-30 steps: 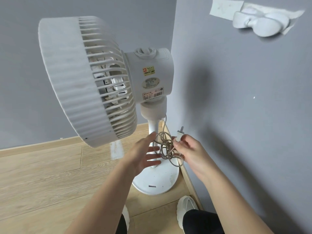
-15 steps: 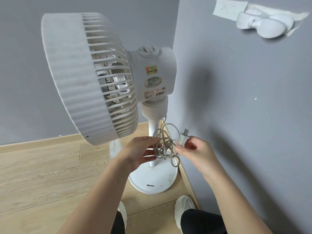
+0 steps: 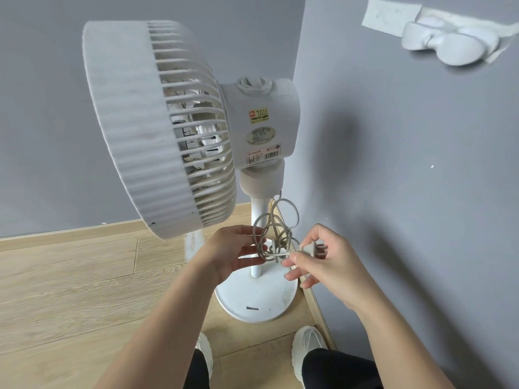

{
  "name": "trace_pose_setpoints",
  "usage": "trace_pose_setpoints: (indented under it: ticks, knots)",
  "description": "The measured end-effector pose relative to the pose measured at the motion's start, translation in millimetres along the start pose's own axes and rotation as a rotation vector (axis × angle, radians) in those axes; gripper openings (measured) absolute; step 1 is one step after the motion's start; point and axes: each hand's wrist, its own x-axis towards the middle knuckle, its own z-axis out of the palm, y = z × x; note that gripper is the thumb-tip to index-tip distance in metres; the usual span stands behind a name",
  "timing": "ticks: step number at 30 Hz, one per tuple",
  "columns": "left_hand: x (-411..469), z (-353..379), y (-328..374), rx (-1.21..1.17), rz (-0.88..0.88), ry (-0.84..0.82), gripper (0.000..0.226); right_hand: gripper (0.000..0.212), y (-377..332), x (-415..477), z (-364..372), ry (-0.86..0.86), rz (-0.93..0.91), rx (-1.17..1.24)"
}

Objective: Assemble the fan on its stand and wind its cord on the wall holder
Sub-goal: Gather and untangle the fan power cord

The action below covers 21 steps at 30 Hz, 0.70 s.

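A white fan point(image 3: 157, 127) sits mounted on its white pole and round base point(image 3: 255, 304), standing on the floor in the corner. Its grey cord point(image 3: 276, 228) hangs from below the motor housing in tangled loops in front of the pole. My left hand point(image 3: 236, 251) holds the loops from the left side. My right hand point(image 3: 325, 256) pinches the white plug point(image 3: 313, 249) at the cord's end, prongs pointing right. A white two-winged cord holder point(image 3: 449, 43) is stuck high on the right wall, with nothing wound on it.
Grey walls meet in a corner just behind the fan. The floor is light wood point(image 3: 70, 290) with a baseboard along the right wall. My two white shoes point(image 3: 307, 346) stand right in front of the base.
The view has shifted, so the fan sits further right in frame. My right hand has turned the plug from pointing upward to pointing sideways. The loops stay bunched between both hands.
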Motion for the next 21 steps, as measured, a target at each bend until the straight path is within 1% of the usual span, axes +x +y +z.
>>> trace_pose_setpoints:
  ticks: [1, 4, 6, 10, 13, 16, 19, 21]
  knots:
    - [0.9, -1.0, -0.8, -0.007, 0.004, 0.006, 0.018, 0.016, 1.3, -1.6, 1.4, 0.008, -0.021, -0.094]
    - [2.3, -0.4, -2.7, -0.032, -0.005, -0.011, 0.014, 0.018, 7.7, -1.5, 5.1, 0.109, -0.142, -0.39]
    - [2.8, 2.4, -4.3, -0.026, -0.016, -0.032, 0.014, 0.019, 11.5, 0.8, 8.0, 0.138, -0.196, -0.472]
    - [4.2, 6.2, -6.8, -0.028, -0.013, -0.037, 0.017, 0.022, 16.6, 5.3, 14.3, 0.193, -0.235, -0.574]
    - [5.5, 6.1, -8.2, -0.045, 0.005, -0.002, 0.018, 0.026, 16.6, 6.3, 15.1, 0.212, -0.231, -0.663]
    - [5.2, 7.9, -8.4, -0.06, 0.03, 0.051, 0.013, 0.026, 18.4, 8.6, 13.7, 0.209, -0.226, -0.633]
    - [2.8, 12.0, -8.8, -0.017, 0.063, 0.079, 0.006, 0.024, 21.6, 10.2, 13.3, 0.228, -0.321, -0.674]
    - [1.1, 15.9, -10.0, 0.042, 0.086, 0.082, 0.007, 0.02, 22.6, 12.4, 14.9, 0.245, -0.346, -0.661]
